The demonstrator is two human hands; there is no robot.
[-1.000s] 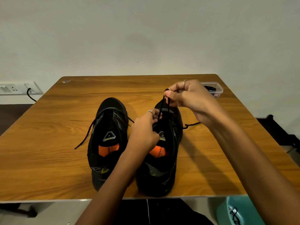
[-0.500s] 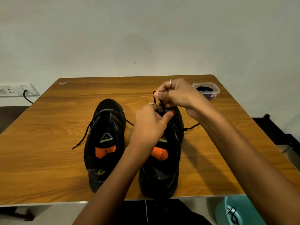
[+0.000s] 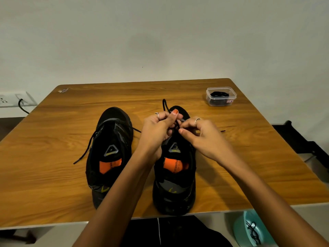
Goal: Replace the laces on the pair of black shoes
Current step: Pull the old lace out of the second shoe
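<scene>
The right shoe (image 3: 175,168) stands at the table's (image 3: 53,184) near edge beside the left shoe (image 3: 109,154). Left hand (image 3: 156,128) and right hand (image 3: 201,136) each pinch its lace (image 3: 164,104) over the tongue. Risk: the raised loop may slip free if either pinch loosens.

Only one view, from a camera worn on the head, looking forward and down over the near edge of the wooden table (image 3: 53,184). Wide angle, so table edges bent a little and much plain wall (image 3: 160,32) taken in above the far edge. Close to the work: both forearms entering from the bottom of the frame, the left hand (image 3: 156,125) and right hand (image 3: 201,132) near the centre. No second view to compare with.
</scene>
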